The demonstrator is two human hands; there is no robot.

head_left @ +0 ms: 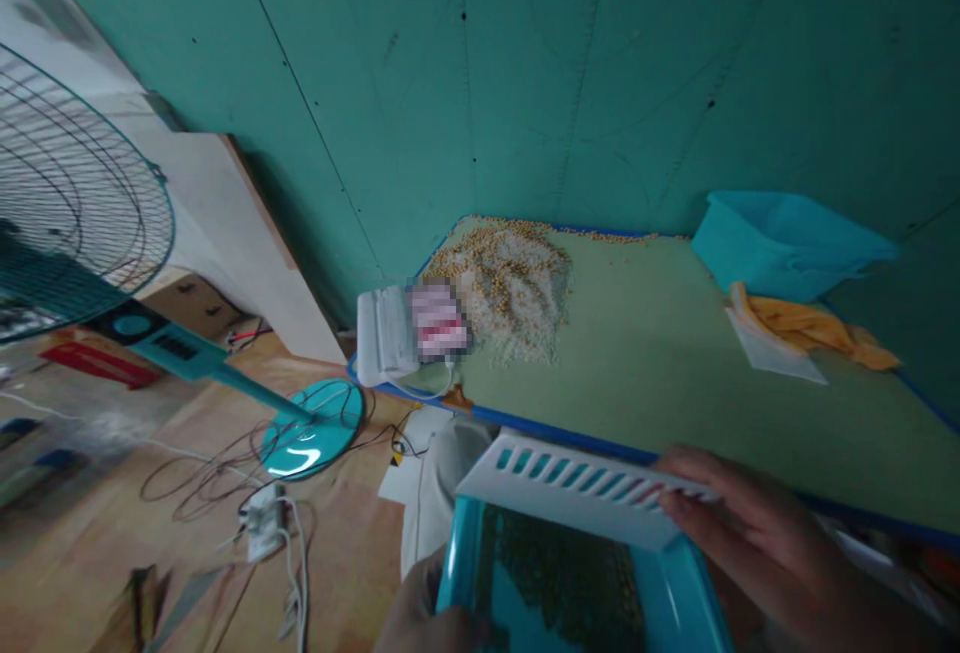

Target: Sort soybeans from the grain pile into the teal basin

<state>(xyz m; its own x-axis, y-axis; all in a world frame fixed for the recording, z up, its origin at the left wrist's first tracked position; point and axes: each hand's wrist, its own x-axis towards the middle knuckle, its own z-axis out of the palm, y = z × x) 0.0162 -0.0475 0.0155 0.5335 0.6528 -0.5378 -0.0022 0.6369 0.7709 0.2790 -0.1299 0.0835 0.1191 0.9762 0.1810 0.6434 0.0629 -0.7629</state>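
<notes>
A teal plastic bin (679, 588) is at the bottom of the view, with a layer of dark greenish-brown grains (559, 573) inside. My left hand (427, 603) is closed on the bin's left wall, partly cut off by the frame edge. A white plastic piece with a row of slots (570, 483) lies across the bin's far rim. My right hand (757, 533) grips this piece at its right end, fingers over the slots. Beyond, on the pale green table (645, 343), a heap of white grains (517, 313) is mixed with yellow beans (499, 243).
An empty-looking teal bin (787, 248) and an orange cloth (817, 328) on a white sheet (772, 348) are at the table's right. A white device (386, 338) stands at its left corner. Left are a fan (187, 353), cables and a power strip (266, 523). A green wall (570, 73) rises behind.
</notes>
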